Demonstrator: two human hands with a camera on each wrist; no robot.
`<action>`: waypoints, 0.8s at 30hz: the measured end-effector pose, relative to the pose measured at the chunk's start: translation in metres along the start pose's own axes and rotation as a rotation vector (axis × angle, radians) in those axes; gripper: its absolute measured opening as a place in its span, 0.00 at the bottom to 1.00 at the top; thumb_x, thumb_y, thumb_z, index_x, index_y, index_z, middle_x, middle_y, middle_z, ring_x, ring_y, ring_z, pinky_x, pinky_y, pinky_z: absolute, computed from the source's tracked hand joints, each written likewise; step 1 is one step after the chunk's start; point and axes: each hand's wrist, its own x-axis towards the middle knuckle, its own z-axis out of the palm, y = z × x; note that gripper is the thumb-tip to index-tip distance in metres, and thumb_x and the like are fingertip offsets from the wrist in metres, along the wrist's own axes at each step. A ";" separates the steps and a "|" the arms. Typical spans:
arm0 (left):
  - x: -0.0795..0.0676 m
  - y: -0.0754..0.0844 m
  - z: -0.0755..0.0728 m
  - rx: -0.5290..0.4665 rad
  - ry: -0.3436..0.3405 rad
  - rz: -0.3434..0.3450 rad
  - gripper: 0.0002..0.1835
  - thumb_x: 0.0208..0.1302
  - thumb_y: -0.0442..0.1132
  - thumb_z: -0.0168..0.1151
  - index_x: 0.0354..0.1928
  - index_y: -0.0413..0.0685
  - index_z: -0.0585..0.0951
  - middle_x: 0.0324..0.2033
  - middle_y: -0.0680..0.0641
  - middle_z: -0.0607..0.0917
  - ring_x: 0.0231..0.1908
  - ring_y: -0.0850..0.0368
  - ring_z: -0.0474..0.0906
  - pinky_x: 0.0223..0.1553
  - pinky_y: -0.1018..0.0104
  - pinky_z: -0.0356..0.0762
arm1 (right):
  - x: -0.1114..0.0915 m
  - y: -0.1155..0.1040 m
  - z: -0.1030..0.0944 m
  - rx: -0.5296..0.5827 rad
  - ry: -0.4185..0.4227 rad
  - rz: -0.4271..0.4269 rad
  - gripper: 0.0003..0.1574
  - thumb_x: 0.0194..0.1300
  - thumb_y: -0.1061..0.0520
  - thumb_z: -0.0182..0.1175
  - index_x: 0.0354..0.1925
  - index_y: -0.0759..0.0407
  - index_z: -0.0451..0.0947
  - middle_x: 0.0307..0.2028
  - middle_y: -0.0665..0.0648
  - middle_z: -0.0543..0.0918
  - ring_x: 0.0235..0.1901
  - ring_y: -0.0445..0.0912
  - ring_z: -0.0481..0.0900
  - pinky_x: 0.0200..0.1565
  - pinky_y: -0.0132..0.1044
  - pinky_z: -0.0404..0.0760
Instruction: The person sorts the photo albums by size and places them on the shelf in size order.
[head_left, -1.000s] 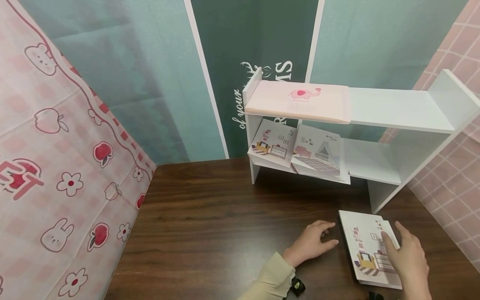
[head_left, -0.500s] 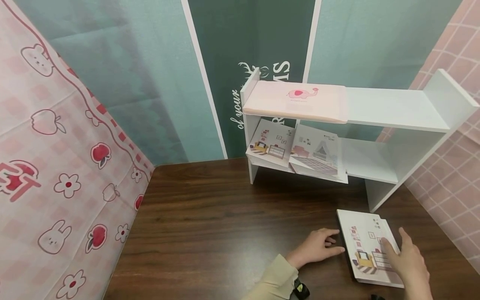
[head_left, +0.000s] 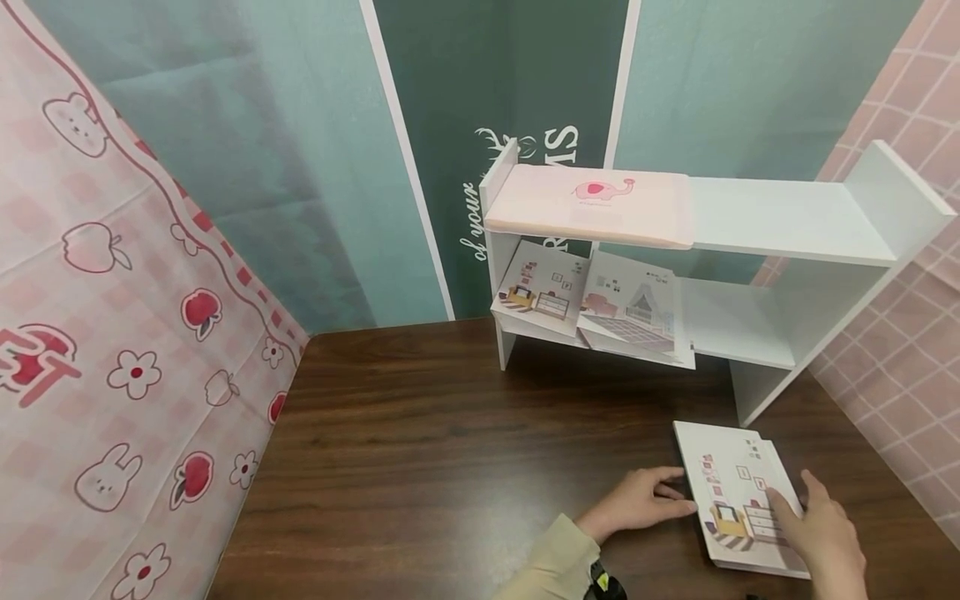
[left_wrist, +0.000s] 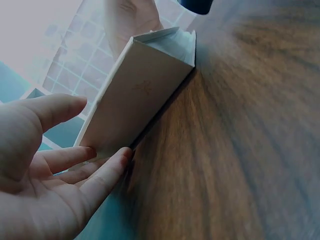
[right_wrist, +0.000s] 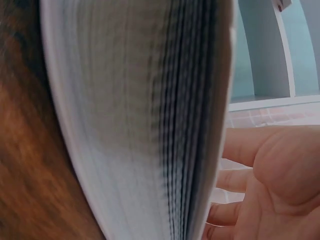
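A thick white hardcover book [head_left: 731,475] with printed furniture on its cover lies flat on the brown wooden table [head_left: 390,467], at front right. My left hand [head_left: 637,500] is at its left side, fingertips right at the spine [left_wrist: 137,90] and the fingers fairly straight. Beyond the opposite edge is my right hand [head_left: 821,533], its thumb over the cover and its relaxed fingers along the side. In the right wrist view the page edges [right_wrist: 125,125] fill much of the picture, beside the right palm [right_wrist: 285,185].
Behind the book stands a white two-level shelf [head_left: 787,217]. A pink elephant-print packet [head_left: 592,200] lies on its top; two illustrated books [head_left: 543,287] lean on the lower level. Patterned cloth [head_left: 150,333] hangs at left, and a pink tiled wall [head_left: 892,367] borders the right.
My left hand has moved right and slightly nearer me, from apart from the book to its spine. My right hand has shifted slightly downward in the view; the book stays in place.
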 end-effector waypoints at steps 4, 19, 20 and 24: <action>0.001 0.000 0.003 -0.028 -0.020 -0.010 0.28 0.63 0.44 0.59 0.65 0.48 0.67 0.55 0.55 0.77 0.43 0.74 0.78 0.37 0.85 0.72 | 0.000 0.002 0.001 -0.011 0.011 0.009 0.53 0.67 0.36 0.43 0.68 0.72 0.36 0.55 0.84 0.60 0.49 0.80 0.59 0.39 0.69 0.68; -0.004 0.005 0.007 -0.141 0.010 -0.036 0.32 0.63 0.42 0.60 0.67 0.46 0.62 0.57 0.53 0.75 0.42 0.72 0.78 0.36 0.81 0.75 | 0.008 0.002 0.002 -0.002 -0.038 -0.022 0.62 0.60 0.28 0.47 0.64 0.81 0.45 0.55 0.84 0.62 0.52 0.78 0.55 0.51 0.69 0.57; -0.004 0.005 0.006 -0.137 0.023 -0.033 0.32 0.62 0.42 0.60 0.67 0.46 0.62 0.57 0.53 0.75 0.41 0.72 0.79 0.35 0.81 0.75 | 0.008 0.003 0.003 0.012 -0.043 -0.020 0.63 0.60 0.28 0.47 0.64 0.81 0.44 0.56 0.83 0.62 0.53 0.77 0.55 0.51 0.69 0.58; -0.004 0.004 0.005 -0.128 0.054 -0.011 0.32 0.62 0.42 0.61 0.67 0.46 0.63 0.56 0.53 0.76 0.41 0.70 0.79 0.34 0.82 0.75 | 0.007 0.004 0.006 0.060 -0.045 -0.017 0.63 0.60 0.29 0.49 0.65 0.81 0.43 0.57 0.83 0.61 0.54 0.76 0.54 0.51 0.68 0.58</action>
